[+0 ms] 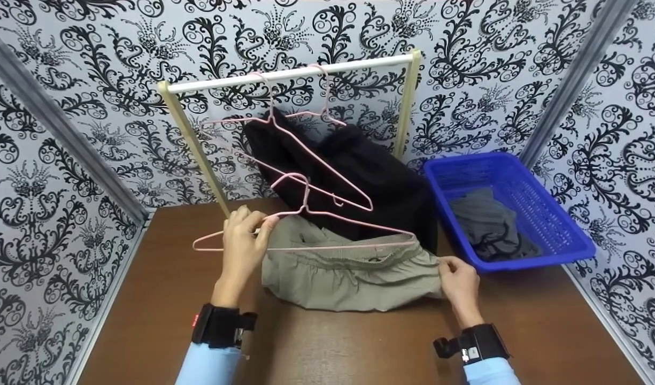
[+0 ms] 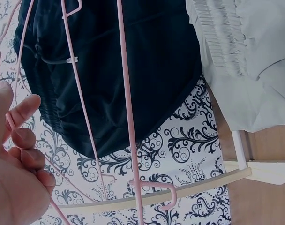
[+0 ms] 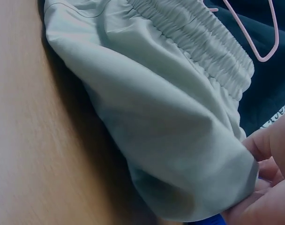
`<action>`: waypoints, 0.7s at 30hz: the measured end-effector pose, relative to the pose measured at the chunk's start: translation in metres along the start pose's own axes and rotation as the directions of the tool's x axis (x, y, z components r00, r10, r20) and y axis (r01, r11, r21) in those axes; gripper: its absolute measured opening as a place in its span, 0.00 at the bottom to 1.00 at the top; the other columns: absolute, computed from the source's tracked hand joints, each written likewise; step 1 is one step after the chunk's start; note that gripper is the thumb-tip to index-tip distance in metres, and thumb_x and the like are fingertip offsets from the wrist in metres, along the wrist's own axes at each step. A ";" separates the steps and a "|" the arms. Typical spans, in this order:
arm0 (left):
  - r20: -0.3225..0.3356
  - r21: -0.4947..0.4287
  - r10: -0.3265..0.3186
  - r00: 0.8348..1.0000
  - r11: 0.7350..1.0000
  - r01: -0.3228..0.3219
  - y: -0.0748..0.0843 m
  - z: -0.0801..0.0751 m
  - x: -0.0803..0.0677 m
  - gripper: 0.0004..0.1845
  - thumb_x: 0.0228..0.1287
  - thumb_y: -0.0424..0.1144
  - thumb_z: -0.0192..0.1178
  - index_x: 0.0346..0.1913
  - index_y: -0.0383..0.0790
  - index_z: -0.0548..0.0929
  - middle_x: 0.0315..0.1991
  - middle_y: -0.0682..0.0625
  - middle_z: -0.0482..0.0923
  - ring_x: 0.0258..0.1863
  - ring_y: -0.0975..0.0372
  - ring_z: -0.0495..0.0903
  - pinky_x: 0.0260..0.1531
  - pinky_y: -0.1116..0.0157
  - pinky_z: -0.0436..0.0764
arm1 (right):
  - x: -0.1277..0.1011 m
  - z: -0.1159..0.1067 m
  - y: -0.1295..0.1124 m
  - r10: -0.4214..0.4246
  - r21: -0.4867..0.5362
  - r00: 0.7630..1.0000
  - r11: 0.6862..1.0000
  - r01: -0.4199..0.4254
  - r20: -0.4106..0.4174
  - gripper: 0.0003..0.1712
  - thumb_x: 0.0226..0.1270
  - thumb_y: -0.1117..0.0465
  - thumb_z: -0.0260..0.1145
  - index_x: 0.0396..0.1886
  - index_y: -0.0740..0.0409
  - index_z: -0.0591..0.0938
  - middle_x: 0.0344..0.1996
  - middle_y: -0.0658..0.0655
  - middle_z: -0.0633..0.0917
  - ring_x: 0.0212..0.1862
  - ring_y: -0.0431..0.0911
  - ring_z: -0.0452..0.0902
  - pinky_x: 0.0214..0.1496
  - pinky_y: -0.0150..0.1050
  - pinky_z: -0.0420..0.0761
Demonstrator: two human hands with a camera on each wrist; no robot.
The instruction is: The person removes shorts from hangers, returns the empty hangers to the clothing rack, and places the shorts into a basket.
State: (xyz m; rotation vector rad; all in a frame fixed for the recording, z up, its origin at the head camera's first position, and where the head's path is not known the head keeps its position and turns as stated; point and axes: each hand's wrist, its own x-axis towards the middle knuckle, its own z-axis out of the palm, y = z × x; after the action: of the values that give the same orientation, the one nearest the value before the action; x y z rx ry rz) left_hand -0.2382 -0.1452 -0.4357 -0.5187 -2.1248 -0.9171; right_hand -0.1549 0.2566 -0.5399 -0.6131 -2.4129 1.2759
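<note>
Left hand (image 1: 243, 240), lower centre-left of the head view: fingers curled round the left part of a pink wire hanger (image 1: 306, 224), gripping it above the bench (image 1: 145, 299). The left wrist view confirms fingers (image 2: 27, 140) bent around thin pink wire. The hanger's hook points upward; its bottom bar runs across the waistband of the olive-grey shorts (image 1: 354, 272).

Right hand (image 1: 458, 286), lower centre-right: thumb and fingers pinch the right end of the shorts' elastic waistband. In the right wrist view the fingers (image 3: 269, 187) at the lower right corner are closed on the fabric edge, with the gathered waistband running toward the upper right.

The shorts lie on the brown bench at the middle of the head view, between the two hands, waistband toward the back.

Behind the shorts stands a small clothes rack (image 1: 290, 77) with a white top bar and pale wooden uprights. Two further pink hangers (image 1: 306, 149) hang from the bar; a black garment (image 1: 359, 176) hangs with them and reaches down to the bench, just behind the shorts.

Right of centre, a blue plastic basket (image 1: 568, 240) sits on the bench, near the right hand but apart from it. It holds a dark grey garment (image 1: 487, 224).

Black-and-white patterned walls (image 1: 65, 160) enclose the bench on three sides. Both wrists carry black strapped devices over light blue sleeves (image 1: 209, 366).
</note>
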 end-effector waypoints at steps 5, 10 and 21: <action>-0.019 -0.022 0.037 0.999 0.999 -0.038 0.003 0.003 0.001 0.12 0.60 0.37 0.72 0.25 0.36 0.82 0.23 0.44 0.68 0.29 0.49 0.70 0.36 0.52 0.64 | 0.001 -0.002 -0.008 -0.086 -0.009 0.995 0.996 0.086 -0.041 0.12 0.69 0.68 0.62 0.47 0.64 0.88 0.40 0.64 0.89 0.42 0.55 0.84 0.42 0.39 0.76; -0.020 -0.032 0.050 0.999 0.998 -0.051 0.006 0.007 0.002 0.11 0.60 0.37 0.72 0.25 0.36 0.83 0.23 0.46 0.68 0.31 0.48 0.71 0.36 0.51 0.65 | 0.002 -0.005 -0.017 -0.147 0.050 0.983 0.987 0.154 -0.111 0.12 0.68 0.69 0.64 0.47 0.63 0.89 0.42 0.61 0.91 0.39 0.40 0.84 0.41 0.23 0.72; 0.030 -0.039 0.064 0.998 0.997 -0.063 0.014 0.012 0.002 0.11 0.61 0.39 0.72 0.27 0.36 0.85 0.23 0.46 0.67 0.29 0.50 0.68 0.65 0.38 0.64 | 0.001 -0.008 -0.028 -0.266 0.400 0.963 0.877 0.264 -0.054 0.14 0.78 0.67 0.61 0.51 0.73 0.85 0.44 0.69 0.89 0.37 0.33 0.85 0.42 0.26 0.82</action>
State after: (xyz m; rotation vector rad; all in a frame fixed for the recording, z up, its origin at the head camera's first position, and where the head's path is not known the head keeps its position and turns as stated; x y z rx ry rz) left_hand -0.2368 -0.1267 -0.4330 -0.6196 -2.1101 -0.9206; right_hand -0.1574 0.2490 -0.5122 -0.1536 -2.0486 1.5831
